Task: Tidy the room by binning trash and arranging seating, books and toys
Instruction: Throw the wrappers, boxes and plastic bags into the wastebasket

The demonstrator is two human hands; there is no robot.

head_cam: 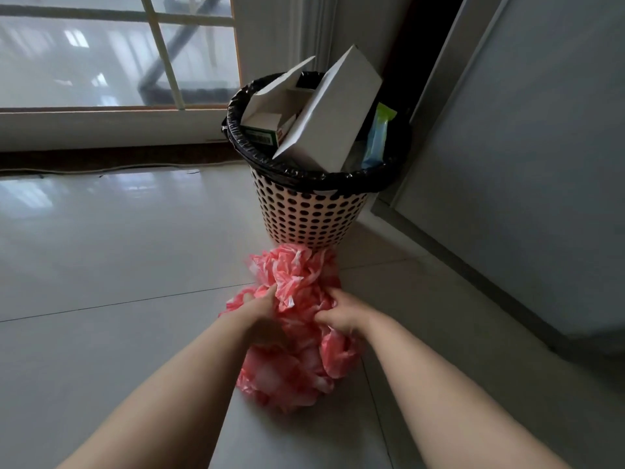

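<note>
Both my bare arms reach forward from 6 o'clock, meeting at the middle of the view over a pale tiled floor (101, 248). My left hand (262, 313) and my right hand (341, 316) sit side by side, fingers curled tight into a crumpled red-and-white plastic bag (294, 275). Each hand grips a bunch of the thin film. The bag bulges above my knuckles and hangs in folds below my wrists; I cannot tell whether its lower end touches the floor.

Straight ahead at 12 o'clock, just beyond the bag, stands a pale pink waste bin (304, 214) with round holes in its wall and a black liner (236, 130) folded over its rim. It is heaped full. A white box (334, 110) leans tilted over the front rim, an open carton (270, 99) lies to its left, and a green and blue packet (378, 133) stands upright at the right edge.

At 10 o'clock is a low window (101, 55) with pale bars, with a thin cable (101, 170) running along the floor under it. At 2 o'clock a grey door (524, 130) stands open, just beside the bin.
</note>
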